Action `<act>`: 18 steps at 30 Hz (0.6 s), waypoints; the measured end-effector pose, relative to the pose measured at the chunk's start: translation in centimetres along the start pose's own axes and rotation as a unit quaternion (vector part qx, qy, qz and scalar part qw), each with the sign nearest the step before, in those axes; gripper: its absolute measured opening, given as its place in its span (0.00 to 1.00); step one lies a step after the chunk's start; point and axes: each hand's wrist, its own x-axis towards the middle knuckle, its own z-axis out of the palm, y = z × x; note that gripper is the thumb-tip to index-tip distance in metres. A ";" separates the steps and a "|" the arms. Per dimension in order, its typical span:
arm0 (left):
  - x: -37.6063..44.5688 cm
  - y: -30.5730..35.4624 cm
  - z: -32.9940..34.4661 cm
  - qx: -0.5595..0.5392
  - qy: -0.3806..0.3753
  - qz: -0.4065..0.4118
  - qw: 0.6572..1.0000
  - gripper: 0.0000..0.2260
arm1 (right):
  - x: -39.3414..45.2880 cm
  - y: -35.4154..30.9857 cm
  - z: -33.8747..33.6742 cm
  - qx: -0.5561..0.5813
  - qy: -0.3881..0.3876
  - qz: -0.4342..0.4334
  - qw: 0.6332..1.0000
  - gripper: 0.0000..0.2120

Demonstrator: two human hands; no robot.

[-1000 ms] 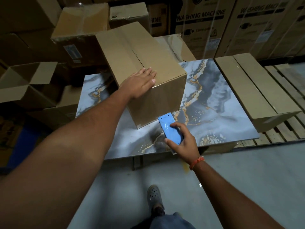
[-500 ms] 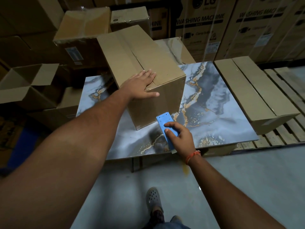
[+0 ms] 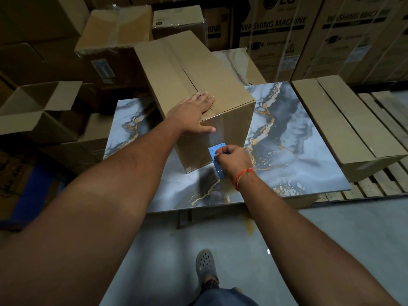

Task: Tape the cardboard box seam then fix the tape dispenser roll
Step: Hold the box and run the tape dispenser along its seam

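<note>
A brown cardboard box (image 3: 176, 69) stands on the marbled table (image 3: 298, 155), its top seam running away from me. My left hand (image 3: 194, 113) lies flat on the box's near top edge, fingers spread across the seam and thumb over the front face. My right hand (image 3: 231, 160) grips a blue tape dispenser (image 3: 215, 151), whose upper end touches the lower part of the box's front face. A shiny strip of clear tape (image 3: 217, 134) runs up the front face from the dispenser toward my left thumb. The tape roll is hidden.
A long flat carton (image 3: 344, 127) lies on a wooden pallet (image 3: 388, 120) right of the table. An open empty box (image 3: 37, 109) sits at the left. Stacked cartons and washing-machine boxes (image 3: 287, 34) line the back. My shoe (image 3: 206, 265) stands on the grey floor.
My right hand has brought the dispenser from the table up against the box's front face, and tape now shows there. My left thumb has dropped over the front edge.
</note>
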 end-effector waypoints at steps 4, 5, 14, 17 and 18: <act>-0.1 0.1 0.0 -0.003 0.006 -0.002 1.000 0.48 | -0.6 0.4 -0.2 0.015 -0.005 -0.012 1.000 0.04; 0.0 0.1 0.0 -0.004 0.007 -0.003 1.000 0.48 | -1.1 1.1 -0.4 0.027 -0.009 -0.019 0.999 0.04; 0.2 -0.2 0.4 -0.006 0.017 -0.008 1.000 0.48 | -5.1 6.9 -2.3 0.100 0.014 -0.119 0.988 0.07; 0.2 -0.2 0.4 -0.011 0.017 -0.009 1.000 0.50 | -5.9 7.8 -2.9 0.124 0.013 -0.136 0.983 0.07; 0.1 -0.2 0.3 -0.012 0.018 -0.010 1.000 0.50 | -5.9 7.8 -3.0 0.123 0.013 -0.137 0.983 0.07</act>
